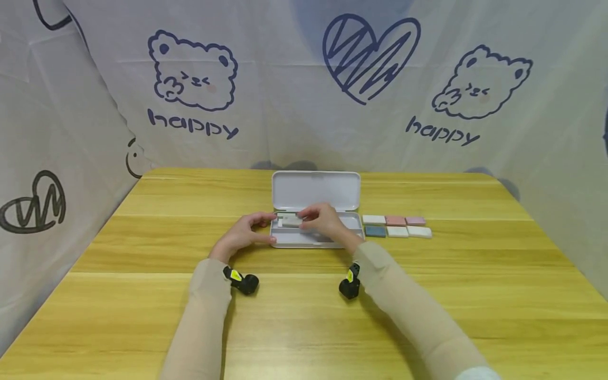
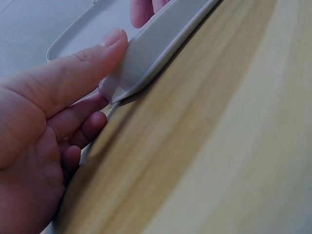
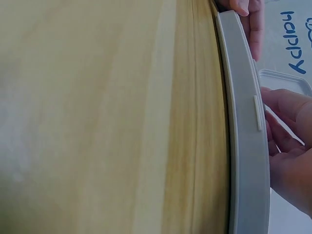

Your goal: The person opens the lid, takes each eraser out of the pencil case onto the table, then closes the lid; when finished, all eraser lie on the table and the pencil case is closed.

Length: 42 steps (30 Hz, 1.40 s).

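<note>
From my end: open white case (image 1: 304, 239) sits on the table (image 1: 294, 327), lid (image 1: 315, 191) raised at the back. My L hand (image 1: 244, 231) grips the case's left end, thumb at the front corner, fingers round behind. My R hand (image 1: 328, 220) seems to pinch the R end of a pale block (image 1: 288, 218), which is in the rear compartment, left side; R wrist cam doesn't show the contact, so can't tell how firm.

Risks, as I judge them: L fingers sit v. close to the block's left end, so a shove that way could jam or snag them. If the pinch slips, block could tilt against the divider (image 1: 291, 230). If L grip loosens, case may slide b/c R hand pushes inside it. R forearm's near the blue block (image 1: 375, 231); a wide elbow/sleeve swing could scatter that row.
</note>
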Each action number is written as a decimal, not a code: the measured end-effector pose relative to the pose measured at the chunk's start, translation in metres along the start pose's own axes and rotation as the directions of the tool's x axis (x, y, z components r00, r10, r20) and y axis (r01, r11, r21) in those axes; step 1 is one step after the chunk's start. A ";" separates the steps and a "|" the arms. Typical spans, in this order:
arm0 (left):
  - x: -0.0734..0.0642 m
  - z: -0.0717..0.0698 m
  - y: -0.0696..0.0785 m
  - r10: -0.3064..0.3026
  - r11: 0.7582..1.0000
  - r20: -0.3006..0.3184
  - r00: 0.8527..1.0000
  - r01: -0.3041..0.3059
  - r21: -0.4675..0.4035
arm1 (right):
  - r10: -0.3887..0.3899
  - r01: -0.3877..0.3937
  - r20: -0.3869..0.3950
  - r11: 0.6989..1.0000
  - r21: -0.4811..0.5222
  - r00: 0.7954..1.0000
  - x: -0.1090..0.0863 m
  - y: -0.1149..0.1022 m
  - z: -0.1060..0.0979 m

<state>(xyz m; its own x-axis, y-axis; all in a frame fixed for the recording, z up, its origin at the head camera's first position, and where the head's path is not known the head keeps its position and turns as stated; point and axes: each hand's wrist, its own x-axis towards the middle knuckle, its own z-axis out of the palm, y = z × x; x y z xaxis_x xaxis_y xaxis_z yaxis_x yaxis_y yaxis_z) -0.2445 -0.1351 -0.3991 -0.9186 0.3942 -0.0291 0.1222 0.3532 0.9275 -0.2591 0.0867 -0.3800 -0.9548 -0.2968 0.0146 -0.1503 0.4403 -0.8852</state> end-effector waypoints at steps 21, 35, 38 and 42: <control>0.000 0.001 0.001 0.008 1.000 -0.002 1.000 -0.008 0.003 | -0.090 0.090 0.000 0.994 -0.054 0.996 -0.001 0.002 -0.001; 0.000 0.000 -0.001 0.014 1.000 0.001 1.000 -0.014 0.016 | -0.060 0.062 -0.051 0.998 0.032 0.997 -0.006 0.001 -0.008; 0.000 0.000 -0.001 0.007 1.000 0.002 1.000 -0.007 0.010 | -0.043 0.046 -0.055 0.998 0.046 0.998 -0.008 0.001 -0.011; -0.001 0.000 -0.001 0.015 1.000 0.004 1.000 -0.015 0.009 | 0.010 -0.007 -0.056 0.998 0.065 0.998 -0.009 0.002 -0.015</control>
<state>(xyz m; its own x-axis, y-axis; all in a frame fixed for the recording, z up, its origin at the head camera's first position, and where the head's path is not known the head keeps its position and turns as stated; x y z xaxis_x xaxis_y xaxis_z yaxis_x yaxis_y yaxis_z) -0.2443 -0.1360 -0.4003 -0.9151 0.4029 -0.0171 0.1388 0.3547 0.9246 -0.2544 0.1032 -0.3745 -0.9692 -0.2442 0.0317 -0.1271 0.3863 -0.9136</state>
